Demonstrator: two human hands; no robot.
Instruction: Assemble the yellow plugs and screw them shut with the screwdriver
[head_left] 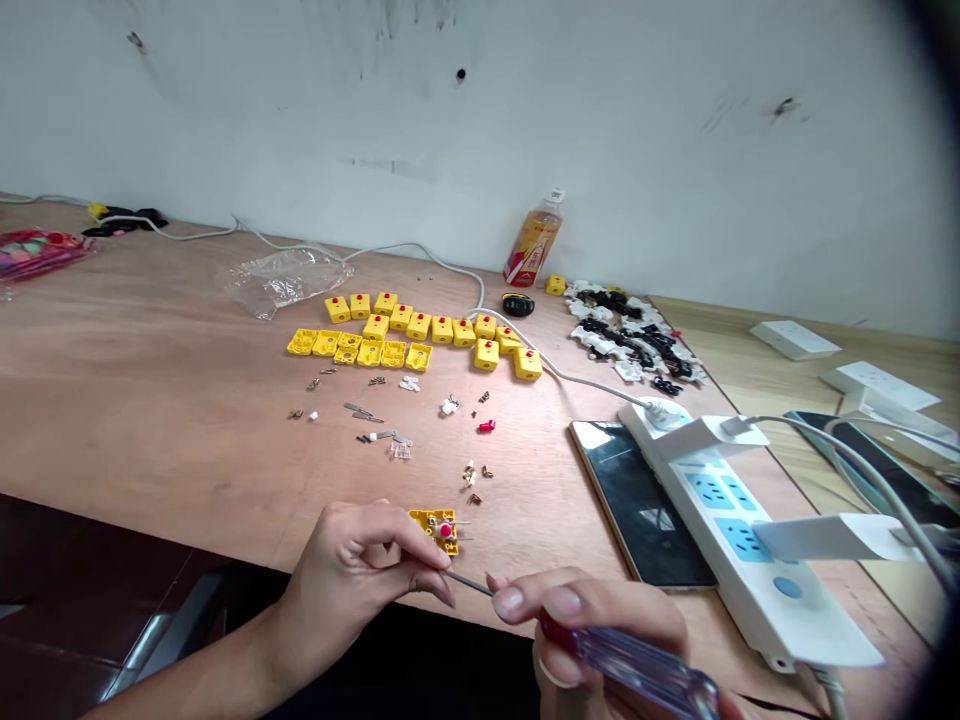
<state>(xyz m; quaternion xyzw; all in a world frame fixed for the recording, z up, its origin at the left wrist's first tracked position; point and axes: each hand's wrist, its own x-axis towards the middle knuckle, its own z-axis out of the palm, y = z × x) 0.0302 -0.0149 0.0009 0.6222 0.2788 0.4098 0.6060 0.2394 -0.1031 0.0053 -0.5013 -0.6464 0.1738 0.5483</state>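
Note:
My right hand (600, 635) is wrapped round a screwdriver (637, 665) with a clear purplish handle and a red collar. Its thin metal shaft points left, and the tip ends between the thumb and forefinger of my left hand (367, 560), which are pinched together there. Whether a small part is also in that pinch, I cannot tell. Just behind my left fingertips lies an open yellow housing (451, 520) with a red button in it and thin metal strips sticking out to the right. Small brass pieces (469, 474) and a red cap (487, 426) lie beyond it.
Yellow boxes with red buttons (442, 330) and open yellow shells (367, 352) stand in rows. A phone (637, 500) and a white power strip (750, 540) with cables lie at right. Behind are a drink bottle (534, 240), black and white parts (630, 335) and a plastic bag (289, 278).

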